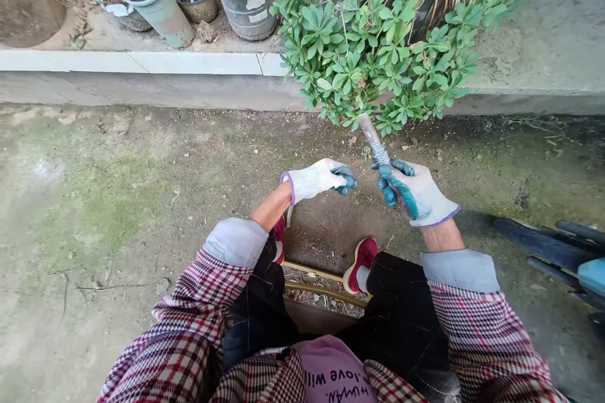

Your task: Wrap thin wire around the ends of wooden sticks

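Observation:
My right hand [416, 194], in a white work glove with a green-blue coated palm, is closed around a stick wound with wire [377, 146]. Silvery coils wrap its middle, and its pale bare end points up and away towards the leafy bush. The part inside my fist is hidden. A thin strand of wire [365, 171] runs from the stick across to my left hand [328, 177], gloved the same way. The left fingers are pinched together on that strand, a short gap away from the right hand.
A leafy green bush [354, 44] hangs over the raised ledge [189, 63] ahead. On the ledge stand a metal bucket [253, 16] and several plant pots, including a pale green one [165, 16]. Dark wheeled equipment [543, 242] is at the right. My red shoes [363, 261] rest on bare ground.

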A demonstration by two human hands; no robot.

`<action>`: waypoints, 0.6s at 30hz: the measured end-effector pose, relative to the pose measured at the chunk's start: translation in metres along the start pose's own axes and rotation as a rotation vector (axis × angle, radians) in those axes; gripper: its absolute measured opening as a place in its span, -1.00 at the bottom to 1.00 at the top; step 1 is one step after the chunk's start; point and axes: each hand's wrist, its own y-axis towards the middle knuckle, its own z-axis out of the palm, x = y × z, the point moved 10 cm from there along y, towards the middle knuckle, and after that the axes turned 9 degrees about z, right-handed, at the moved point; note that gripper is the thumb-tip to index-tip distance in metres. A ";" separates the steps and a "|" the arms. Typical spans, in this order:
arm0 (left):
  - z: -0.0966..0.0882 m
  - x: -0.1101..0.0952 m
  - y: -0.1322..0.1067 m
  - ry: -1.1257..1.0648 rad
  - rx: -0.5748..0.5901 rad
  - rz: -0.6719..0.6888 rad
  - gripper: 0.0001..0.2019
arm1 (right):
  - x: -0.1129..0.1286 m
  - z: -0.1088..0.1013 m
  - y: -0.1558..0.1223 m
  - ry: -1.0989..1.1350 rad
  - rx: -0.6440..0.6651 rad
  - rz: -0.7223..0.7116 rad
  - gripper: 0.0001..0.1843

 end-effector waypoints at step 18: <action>-0.001 0.010 -0.004 0.518 0.159 0.012 -0.87 | -0.048 0.053 -0.002 -1.279 0.357 0.017 -0.83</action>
